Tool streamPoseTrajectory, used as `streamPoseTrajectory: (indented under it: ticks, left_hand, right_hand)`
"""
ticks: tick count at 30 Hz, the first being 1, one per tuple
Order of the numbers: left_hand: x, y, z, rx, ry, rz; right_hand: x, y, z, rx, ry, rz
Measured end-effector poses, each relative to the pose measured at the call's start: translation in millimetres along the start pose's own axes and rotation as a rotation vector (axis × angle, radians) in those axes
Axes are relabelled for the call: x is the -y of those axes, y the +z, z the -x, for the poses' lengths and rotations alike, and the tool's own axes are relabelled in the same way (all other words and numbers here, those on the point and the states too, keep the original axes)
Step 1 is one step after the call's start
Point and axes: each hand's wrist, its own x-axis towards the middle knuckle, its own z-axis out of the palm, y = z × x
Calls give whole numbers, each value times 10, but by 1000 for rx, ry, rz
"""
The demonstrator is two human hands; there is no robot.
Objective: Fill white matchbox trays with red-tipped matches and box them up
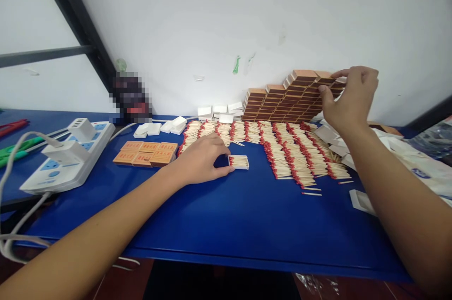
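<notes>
My left hand (203,161) rests on the blue table (229,224), fingers curled against a small white tray (239,162) filled with matches. My right hand (349,97) is raised at the back right, thumb and fingers pinching a brown matchbox sleeve (326,81) on top of a stepped stack of brown sleeves (282,102) against the wall. Rows of red-tipped matches (282,147) lie spread between the two hands.
Several finished orange matchboxes (144,153) lie left of my left hand. Empty white trays (219,112) sit along the wall, with more white trays (360,198) at the right. A white power strip (67,154) with cables is at the left; a plastic bag (423,163) lies far right.
</notes>
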Motion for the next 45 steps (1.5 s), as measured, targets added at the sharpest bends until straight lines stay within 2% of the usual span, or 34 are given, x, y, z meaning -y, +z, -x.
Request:
streamPoseTrajectory:
  ticks: [3,11,16,18,29,36,39,41,44,45]
  left_hand:
    - [0,0,2,4,2,1]
    - [-19,-19,11,-2,8,-4]
    - [-13,-6,6,-10,21,-6]
    - [-11,-2,5,-17,29,-4]
    - [-23,-11,5,-10,22,-1]
    - [-21,-9,8,-5,21,-5]
    - [-21,-9,8,-5,17,-1]
    - [-17,-9,7,-10,17,-2]
    - [-6,-14,3,-15,19,-4]
    - [-2,-19,1,-16,18,-5]
  right_hand:
    - [31,-19,-2,-6,-35,-4]
    - [79,-35,-30,8,89,16]
    - [46,-29,1,18,-81,15]
    - [27,-10,8,6,-108,7]
    - [95,-45,13,-117,-69,-45]
    - [32,-34,-96,-284,-120,-64]
    - [178,-154,-126,-375,-191,-78]
    - [405,-282,-66,-382,-239,-98]
    - [854,-487,157,-253,-282,-116]
    - [994,-542,251,-152,-302,-144]
